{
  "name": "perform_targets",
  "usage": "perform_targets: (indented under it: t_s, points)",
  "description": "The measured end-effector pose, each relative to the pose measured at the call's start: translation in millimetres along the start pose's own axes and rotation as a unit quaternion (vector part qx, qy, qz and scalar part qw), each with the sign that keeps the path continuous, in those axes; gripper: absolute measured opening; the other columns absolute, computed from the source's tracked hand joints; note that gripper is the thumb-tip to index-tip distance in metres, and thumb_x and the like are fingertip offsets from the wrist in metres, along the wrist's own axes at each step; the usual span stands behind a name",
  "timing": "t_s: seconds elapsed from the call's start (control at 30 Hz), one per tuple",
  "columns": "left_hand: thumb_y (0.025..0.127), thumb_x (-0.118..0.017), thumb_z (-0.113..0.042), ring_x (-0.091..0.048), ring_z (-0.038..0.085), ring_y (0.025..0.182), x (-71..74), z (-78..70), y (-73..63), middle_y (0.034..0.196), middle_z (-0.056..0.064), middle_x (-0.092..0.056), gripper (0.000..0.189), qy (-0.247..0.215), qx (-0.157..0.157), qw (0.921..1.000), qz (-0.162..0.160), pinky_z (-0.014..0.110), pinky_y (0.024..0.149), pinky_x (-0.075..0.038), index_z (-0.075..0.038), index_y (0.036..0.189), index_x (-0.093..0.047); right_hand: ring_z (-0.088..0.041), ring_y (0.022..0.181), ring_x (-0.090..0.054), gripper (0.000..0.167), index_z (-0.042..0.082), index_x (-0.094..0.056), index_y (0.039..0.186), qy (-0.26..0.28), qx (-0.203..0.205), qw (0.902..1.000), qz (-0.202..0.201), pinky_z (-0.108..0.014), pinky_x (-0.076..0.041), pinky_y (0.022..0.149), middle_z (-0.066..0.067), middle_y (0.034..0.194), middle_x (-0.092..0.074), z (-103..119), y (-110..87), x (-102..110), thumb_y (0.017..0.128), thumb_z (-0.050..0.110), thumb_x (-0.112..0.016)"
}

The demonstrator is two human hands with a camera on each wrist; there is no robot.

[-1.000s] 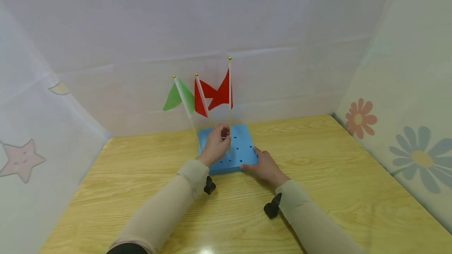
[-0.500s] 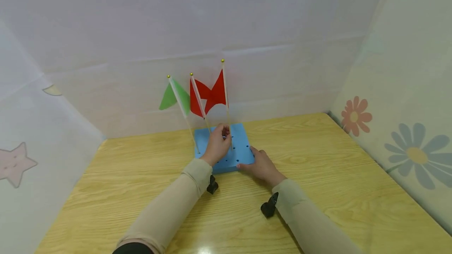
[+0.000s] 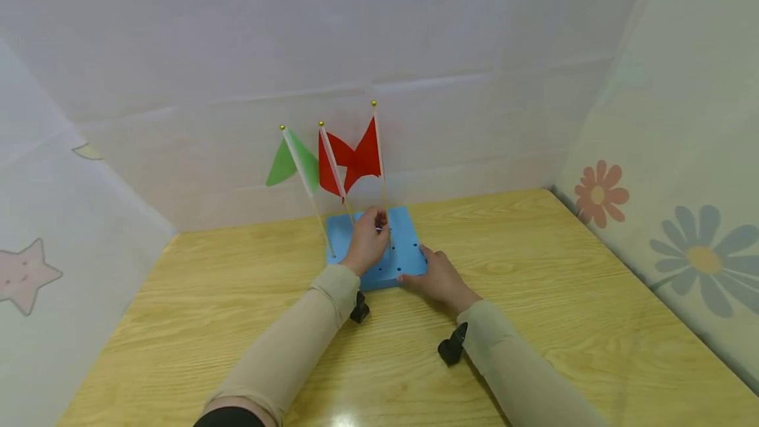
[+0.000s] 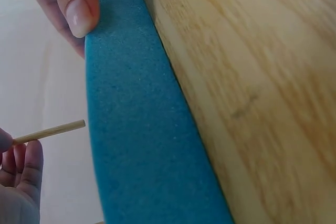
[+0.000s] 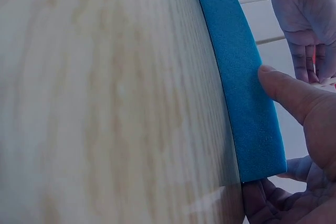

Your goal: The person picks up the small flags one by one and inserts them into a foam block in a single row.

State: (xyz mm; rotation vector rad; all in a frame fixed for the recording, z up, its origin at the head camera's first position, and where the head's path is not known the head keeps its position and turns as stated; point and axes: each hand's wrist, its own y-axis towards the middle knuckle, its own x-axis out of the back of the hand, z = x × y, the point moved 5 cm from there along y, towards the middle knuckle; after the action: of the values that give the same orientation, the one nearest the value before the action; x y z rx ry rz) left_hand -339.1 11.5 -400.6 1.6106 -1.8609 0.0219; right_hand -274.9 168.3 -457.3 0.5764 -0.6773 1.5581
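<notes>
My left hand [image 3: 369,237] pinches the thin wooden stick of a red flag [image 3: 370,147] above the blue foam block [image 3: 403,221]. In the left wrist view, the lower end of that stick [image 4: 52,131] shows bare, pointing at the block's top and apart from its edge. My right hand [image 3: 440,279] grips the block's near right corner, thumb on the front side and fingers along the right side. A green flag [image 3: 305,167] and another red flag [image 3: 329,173] stand in the block's left part, both leaning left. My left hand hides the middle of the block.
Small dark holes dot the block's top. It lies near the back of the wood-grain table [image 3: 237,295], close to a pale cloth wall [image 3: 462,130]. Cloth sides with printed flowers [image 3: 599,195] and a star [image 3: 29,275] flank the table.
The view has shifted slightly. The held flag's top has tipped a little left while its lower end has moved slightly right. My right hand stays on the block's corner.
</notes>
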Motion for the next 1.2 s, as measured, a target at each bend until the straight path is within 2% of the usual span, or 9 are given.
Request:
perform_targets:
  t_s: [0.3, 0.67, 1.03, 1.2]
  points:
    - [0.101, -0.058, 0.004, -0.064, 0.029, 0.102, -3.8, 5.2, 1.2, 0.105, 0.015, -0.062, 0.012, 0.002, 0.004, 1.0000, -0.007, 0.041, 0.083, -0.054, 0.007, 0.112, -0.058, -0.046, 0.128, -0.051, 0.097, -0.005, -0.025, 0.160, 0.006, 0.005, 1.0000, -0.002, -0.058, -0.044, 0.106, -0.033, 0.143, -0.042, 0.8, -0.6, -1.0, 0.092, 0.041, -0.078]
    - [0.100, -0.059, 0.003, -0.063, 0.027, 0.098, -5.4, 7.4, 0.3, 0.102, 0.012, -0.063, 0.007, 0.020, -0.006, 0.9998, 0.003, 0.039, 0.081, -0.055, 0.001, 0.107, -0.059, -0.046, 0.130, -0.050, 0.097, -0.004, -0.026, 0.160, 0.012, 0.005, 0.9999, 0.000, -0.058, -0.043, 0.107, -0.033, 0.143, -0.042, 5.2, -4.2, -2.0, 0.092, 0.040, -0.078]
    - [0.099, -0.060, 0.002, -0.059, 0.026, 0.094, -3.7, 9.3, -3.7, 0.098, 0.010, -0.062, 0.006, 0.028, 0.033, 0.9988, 0.024, 0.039, 0.078, -0.051, -0.002, 0.103, -0.059, -0.045, 0.128, -0.052, 0.097, -0.006, -0.026, 0.159, 0.010, 0.013, 0.9999, -0.002, -0.057, -0.044, 0.106, -0.033, 0.142, -0.043, 6.5, -5.0, -3.6, 0.092, 0.040, -0.078]
    - [0.099, -0.060, 0.002, -0.061, 0.026, 0.094, -4.5, 8.7, -4.9, 0.098, 0.009, -0.062, 0.006, 0.031, 0.040, 0.9982, 0.032, 0.038, 0.078, -0.052, -0.003, 0.103, -0.058, -0.046, 0.127, -0.052, 0.097, -0.007, -0.027, 0.159, 0.005, 0.014, 0.9999, -0.006, -0.057, -0.044, 0.105, -0.034, 0.142, -0.044, 5.9, -4.7, -3.7, 0.091, 0.041, -0.078]
